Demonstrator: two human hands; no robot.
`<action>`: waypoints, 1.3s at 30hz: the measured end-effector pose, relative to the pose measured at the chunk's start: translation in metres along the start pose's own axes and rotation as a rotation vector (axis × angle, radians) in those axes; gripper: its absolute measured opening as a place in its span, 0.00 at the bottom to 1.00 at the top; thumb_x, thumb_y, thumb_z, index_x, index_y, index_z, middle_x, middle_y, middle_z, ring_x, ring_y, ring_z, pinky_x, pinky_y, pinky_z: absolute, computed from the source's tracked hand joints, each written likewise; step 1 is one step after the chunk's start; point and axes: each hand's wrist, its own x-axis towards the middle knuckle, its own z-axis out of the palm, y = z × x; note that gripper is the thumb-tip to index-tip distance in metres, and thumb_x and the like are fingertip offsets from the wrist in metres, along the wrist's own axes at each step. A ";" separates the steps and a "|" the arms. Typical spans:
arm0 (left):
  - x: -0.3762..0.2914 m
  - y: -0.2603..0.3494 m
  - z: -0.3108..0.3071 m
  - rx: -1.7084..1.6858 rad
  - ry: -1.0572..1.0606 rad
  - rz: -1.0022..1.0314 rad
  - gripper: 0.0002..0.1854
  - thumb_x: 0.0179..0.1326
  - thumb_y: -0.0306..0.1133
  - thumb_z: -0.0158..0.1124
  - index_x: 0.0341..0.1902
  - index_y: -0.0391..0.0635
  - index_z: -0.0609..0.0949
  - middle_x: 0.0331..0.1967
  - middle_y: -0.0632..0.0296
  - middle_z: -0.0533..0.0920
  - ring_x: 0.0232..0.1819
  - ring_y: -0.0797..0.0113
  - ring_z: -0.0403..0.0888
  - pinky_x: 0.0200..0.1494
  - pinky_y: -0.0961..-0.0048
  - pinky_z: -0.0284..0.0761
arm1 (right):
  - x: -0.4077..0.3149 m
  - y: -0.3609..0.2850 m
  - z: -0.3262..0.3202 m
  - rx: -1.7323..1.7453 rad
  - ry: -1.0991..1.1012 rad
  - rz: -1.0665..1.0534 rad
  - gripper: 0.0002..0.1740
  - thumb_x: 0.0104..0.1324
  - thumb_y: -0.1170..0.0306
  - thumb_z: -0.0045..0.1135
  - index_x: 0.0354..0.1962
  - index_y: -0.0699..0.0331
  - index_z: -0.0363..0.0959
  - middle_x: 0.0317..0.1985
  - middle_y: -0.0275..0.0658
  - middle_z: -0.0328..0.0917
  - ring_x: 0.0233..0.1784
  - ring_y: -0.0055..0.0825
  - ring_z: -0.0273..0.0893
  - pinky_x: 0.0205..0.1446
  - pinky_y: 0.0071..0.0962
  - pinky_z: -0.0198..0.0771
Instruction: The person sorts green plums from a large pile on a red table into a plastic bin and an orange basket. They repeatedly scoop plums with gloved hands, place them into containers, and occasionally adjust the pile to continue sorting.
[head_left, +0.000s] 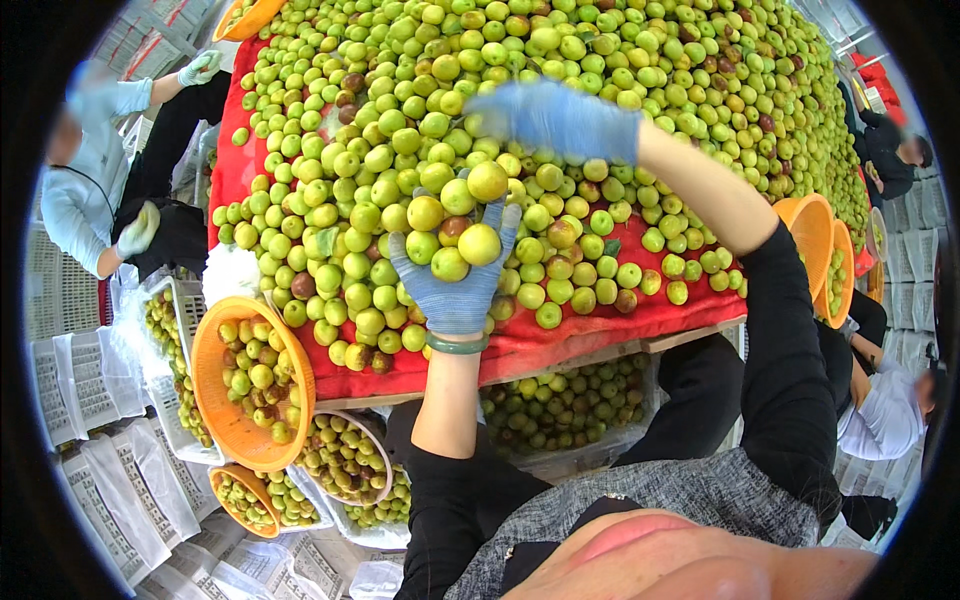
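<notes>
My left hand (454, 300), in a blue knit glove with a green bangle at the wrist, is turned palm up near the front of the heap. Several green jujubes (480, 244) rest in it, one of them mostly brown, with the fingers curved up around them. My right hand (562, 121), also in a blue glove, is blurred by motion above the jujube heap (675, 60), up and to the right of the left hand. Whether its fingers hold a fruit cannot be told. Red cloth (600, 330) lies under the heap; some jujubes have brown patches.
An orange basket (206, 405) of browner jujubes leans at the table's left corner. Below it stand a pink-rimmed basket (386, 457) and a smaller orange basket (221, 480). A bin of jujubes (566, 405) sits under the table. Orange baskets (806, 217) stand right; co-workers (82, 187) sit around.
</notes>
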 end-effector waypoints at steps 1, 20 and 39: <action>0.000 0.001 0.001 -0.022 -0.072 -0.037 0.37 0.64 0.60 0.51 0.70 0.50 0.67 0.73 0.50 0.60 0.75 0.41 0.53 0.73 0.34 0.51 | 0.013 0.033 -0.006 -0.281 0.047 0.002 0.16 0.69 0.69 0.46 0.51 0.64 0.73 0.44 0.43 0.81 0.50 0.43 0.79 0.50 0.38 0.76; 0.005 0.001 -0.012 -0.044 0.018 -0.001 0.32 0.63 0.62 0.49 0.66 0.58 0.71 0.69 0.56 0.67 0.74 0.46 0.59 0.73 0.29 0.43 | 0.066 0.108 0.001 -0.505 -0.085 0.671 0.44 0.44 0.79 0.69 0.61 0.68 0.61 0.41 0.56 0.81 0.47 0.45 0.82 0.46 0.39 0.79; -0.094 -0.019 -0.028 0.168 -0.112 -0.264 0.37 0.66 0.58 0.43 0.73 0.49 0.59 0.75 0.49 0.55 0.78 0.44 0.47 0.72 0.23 0.41 | -0.139 -0.124 0.041 0.396 0.114 0.626 0.22 0.63 0.63 0.61 0.54 0.60 0.74 0.29 0.35 0.78 0.27 0.22 0.75 0.34 0.25 0.74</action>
